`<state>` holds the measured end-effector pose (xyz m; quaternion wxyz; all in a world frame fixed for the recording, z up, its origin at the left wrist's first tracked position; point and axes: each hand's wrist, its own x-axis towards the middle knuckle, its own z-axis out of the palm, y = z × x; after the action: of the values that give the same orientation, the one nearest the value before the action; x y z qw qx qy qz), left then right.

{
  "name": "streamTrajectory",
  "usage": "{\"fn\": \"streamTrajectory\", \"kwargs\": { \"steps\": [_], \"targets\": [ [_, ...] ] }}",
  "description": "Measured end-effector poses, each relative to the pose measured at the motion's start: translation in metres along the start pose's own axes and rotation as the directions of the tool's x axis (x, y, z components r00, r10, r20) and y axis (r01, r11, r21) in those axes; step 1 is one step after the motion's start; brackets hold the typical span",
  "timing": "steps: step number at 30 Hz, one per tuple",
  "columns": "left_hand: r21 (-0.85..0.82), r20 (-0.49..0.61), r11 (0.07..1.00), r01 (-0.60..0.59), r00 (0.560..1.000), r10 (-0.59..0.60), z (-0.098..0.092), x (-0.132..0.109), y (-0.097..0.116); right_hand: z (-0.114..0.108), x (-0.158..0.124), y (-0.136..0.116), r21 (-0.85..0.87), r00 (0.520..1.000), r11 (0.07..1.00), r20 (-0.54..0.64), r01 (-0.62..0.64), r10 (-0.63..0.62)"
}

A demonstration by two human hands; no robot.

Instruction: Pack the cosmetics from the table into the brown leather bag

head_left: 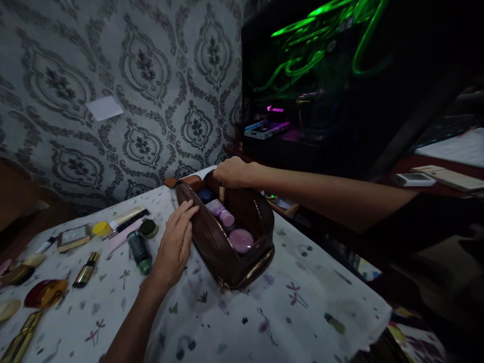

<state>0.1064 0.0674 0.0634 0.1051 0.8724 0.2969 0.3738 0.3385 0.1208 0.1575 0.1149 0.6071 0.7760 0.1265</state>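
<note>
A brown zippered toiletry bag [206, 242] stands wide open on the table. Inside it lie a white and purple bottle [221, 212], a round pink container [241, 241] and a dark blue round item [206, 195]. My left hand [176, 247] rests with straight fingers against the bag's left side and rim. Over the far end of the bag, my right hand [232, 172] is closed, with a slim beige tube [222, 193] showing below its fingers. The fingertips are partly hidden. Close to my left hand stand a dark green bottle [139, 252] and a dark round jar [148, 228].
A patterned cloth [287, 312] covers the table. Cosmetics are spread at the left, among them a yellow-lidded jar [102, 229], a glittery palette [74, 237], a gold-and-black tube [86, 269] and an amber item [46, 293]. A green-lit computer case [302, 121] stands behind at right.
</note>
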Motion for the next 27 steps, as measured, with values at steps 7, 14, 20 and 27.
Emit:
{"fn": "streamTrajectory", "kwargs": {
  "steps": [7, 14, 20, 27],
  "targets": [
    [0.001, 0.027, 1.000, 0.012, 1.000, -0.012, 0.000, -0.001, -0.002, -0.016, -0.008, 0.000, -0.041, 0.991, 0.999, 0.131, 0.020, -0.015],
    [-0.016, 0.026, 1.000, 0.019, 0.999, -0.018, 0.000, 0.000, -0.001, -0.023, -0.013, -0.001, -0.018, 0.989, 0.999, 0.143, 0.036, -0.033],
    [-0.026, 0.035, 0.999, 0.024, 0.999, -0.023, -0.001, 0.000, -0.001, -0.026, -0.006, -0.001, 0.015, 0.987, 1.000, 0.162, 0.022, -0.024],
    [-0.020, 0.028, 0.999, 0.027, 0.999, -0.026, 0.000, -0.002, -0.001, -0.019, -0.006, -0.001, -0.054, 0.994, 0.998, 0.111, 0.033, -0.027]
  ]
}}
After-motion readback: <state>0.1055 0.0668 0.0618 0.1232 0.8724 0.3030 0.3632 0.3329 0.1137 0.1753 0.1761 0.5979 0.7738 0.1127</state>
